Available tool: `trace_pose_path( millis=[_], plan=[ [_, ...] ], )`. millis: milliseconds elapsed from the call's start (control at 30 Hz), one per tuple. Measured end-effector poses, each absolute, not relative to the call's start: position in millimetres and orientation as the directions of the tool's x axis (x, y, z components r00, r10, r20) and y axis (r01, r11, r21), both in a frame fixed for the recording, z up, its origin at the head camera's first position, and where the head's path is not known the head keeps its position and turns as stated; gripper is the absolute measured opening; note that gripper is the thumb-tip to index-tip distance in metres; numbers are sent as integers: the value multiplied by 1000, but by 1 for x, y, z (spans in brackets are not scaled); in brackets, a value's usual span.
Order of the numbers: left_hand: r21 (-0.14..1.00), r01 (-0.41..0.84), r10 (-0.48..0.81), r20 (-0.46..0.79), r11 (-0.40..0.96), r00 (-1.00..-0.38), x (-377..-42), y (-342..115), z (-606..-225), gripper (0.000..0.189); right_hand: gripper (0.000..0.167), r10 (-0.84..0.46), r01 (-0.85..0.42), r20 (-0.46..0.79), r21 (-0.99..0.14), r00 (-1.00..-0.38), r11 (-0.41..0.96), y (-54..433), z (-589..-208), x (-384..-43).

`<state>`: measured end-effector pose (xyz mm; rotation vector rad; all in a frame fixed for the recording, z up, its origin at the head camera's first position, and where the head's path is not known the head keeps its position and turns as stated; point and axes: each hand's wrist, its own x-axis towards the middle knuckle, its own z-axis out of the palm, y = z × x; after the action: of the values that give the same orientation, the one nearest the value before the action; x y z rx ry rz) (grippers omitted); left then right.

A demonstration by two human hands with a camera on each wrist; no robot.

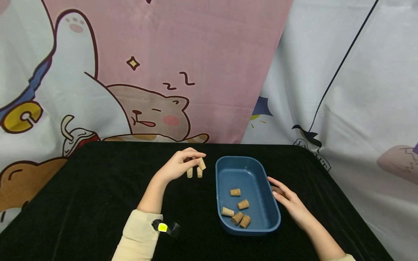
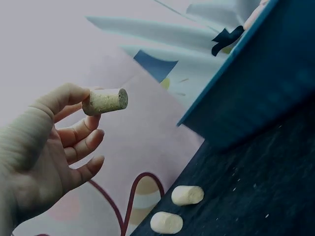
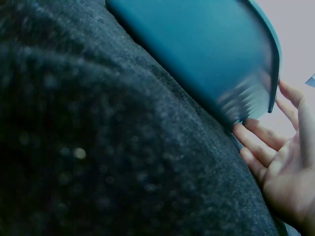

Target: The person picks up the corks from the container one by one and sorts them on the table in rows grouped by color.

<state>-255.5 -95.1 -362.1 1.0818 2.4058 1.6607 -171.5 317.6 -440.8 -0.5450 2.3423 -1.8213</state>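
Between thumb and fingertips my left hand pinches a cork, raised above the table and left of the blue tub. Two more corks stand on the black cloth beneath it, a left one and a right one. Inside the tub several corks lie on their sides toward the near end, among them a darker cork and a paler cork. My right hand rests against the tub's right side, fingers extended; in the right wrist view its fingertips meet the outer wall.
Black cloth covers the table. Behind it hangs a printed curtain with cartoon animals, and a white part of the curtain runs along the right side. A dark band with a yellow-green tag sits on my left wrist.
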Motion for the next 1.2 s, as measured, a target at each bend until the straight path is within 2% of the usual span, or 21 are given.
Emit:
trace_pose_path(
  millis=[267,667,1200],
  plan=[
    [843,470,450,324,262,-832,-261,-115,-370,25,49,-350,-196,111,-956,-930,218,318,-440,-171],
    [839,430,346,315,333,-884,-273,-135,-395,21,49,-357,-205,121,-957,-926,208,318,-440,-171],
    [805,419,346,285,420,-894,-281,-147,-424,26,49,-340,-193,107,-954,-934,231,317,-440,-170]
  ],
)
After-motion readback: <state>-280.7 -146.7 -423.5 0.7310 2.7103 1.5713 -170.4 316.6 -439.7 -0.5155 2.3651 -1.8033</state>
